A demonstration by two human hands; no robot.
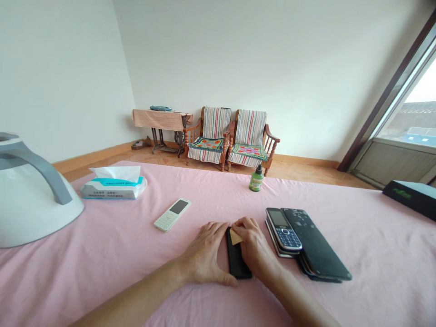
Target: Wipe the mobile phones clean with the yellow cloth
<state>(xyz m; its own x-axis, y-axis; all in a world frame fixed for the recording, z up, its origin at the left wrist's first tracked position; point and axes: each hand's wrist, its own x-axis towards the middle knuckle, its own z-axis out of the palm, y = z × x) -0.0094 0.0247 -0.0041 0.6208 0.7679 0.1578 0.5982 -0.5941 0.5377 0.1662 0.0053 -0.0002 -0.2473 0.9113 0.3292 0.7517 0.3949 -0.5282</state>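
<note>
A black phone [237, 265] lies on the pink tablecloth [119, 254] in front of me. My left hand [204, 256] rests flat against the phone's left side, fingers together, steadying it. My right hand [254, 247] is closed on a small tan pad [235, 236], pressed on the phone's top end. To the right lies a keypad phone [283, 229] on top of another handset, beside a large black smartphone [315, 243].
A white keypad phone [172, 214] lies to the left, with a tissue pack [114, 184] behind it. A small green bottle [256, 178] stands at the far edge. A white and grey appliance [27, 190] sits far left, a dark box [412, 197] far right. Two wooden chairs stand by the wall.
</note>
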